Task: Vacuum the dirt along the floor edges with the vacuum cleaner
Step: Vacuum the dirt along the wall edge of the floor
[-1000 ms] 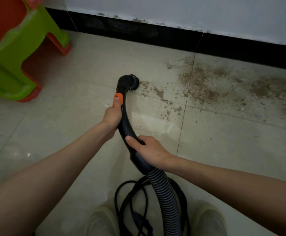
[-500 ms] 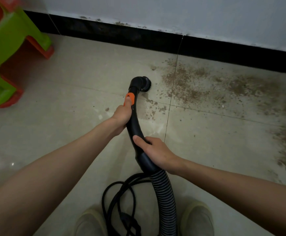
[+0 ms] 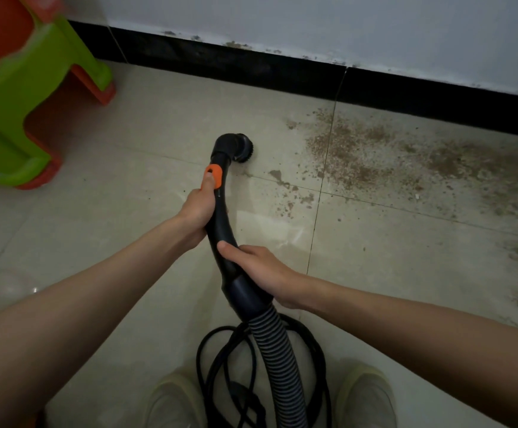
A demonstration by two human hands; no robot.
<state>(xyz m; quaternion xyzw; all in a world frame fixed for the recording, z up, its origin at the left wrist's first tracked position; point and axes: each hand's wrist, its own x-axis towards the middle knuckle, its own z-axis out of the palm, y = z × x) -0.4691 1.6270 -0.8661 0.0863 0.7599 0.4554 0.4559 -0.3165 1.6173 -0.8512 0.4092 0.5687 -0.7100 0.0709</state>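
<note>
I hold a black curved vacuum wand [image 3: 220, 223] with both hands. My left hand [image 3: 197, 211] grips it high up, thumb on the orange slider [image 3: 213, 176]. My right hand [image 3: 261, 273] is wrapped around the lower cuff where the ribbed grey hose [image 3: 274, 366] joins. The round brush nozzle [image 3: 240, 148] rests on the pale tiled floor, facing right. Brown dirt [image 3: 369, 156] is spread over the tiles to the right of the nozzle, running along the black skirting board [image 3: 282, 72] and down the right edge.
A green and orange plastic stool [image 3: 26, 97] stands at the left by the wall. A black power cable [image 3: 230, 359] lies coiled on the floor between my two shoes [image 3: 171, 400]. The white wall [image 3: 344, 23] rises above the skirting.
The view has swung back left, so the stool shows more again. The nozzle sits slightly left of the dirt patch; small specks near the tile joint remain. Both hands keep their grip.
</note>
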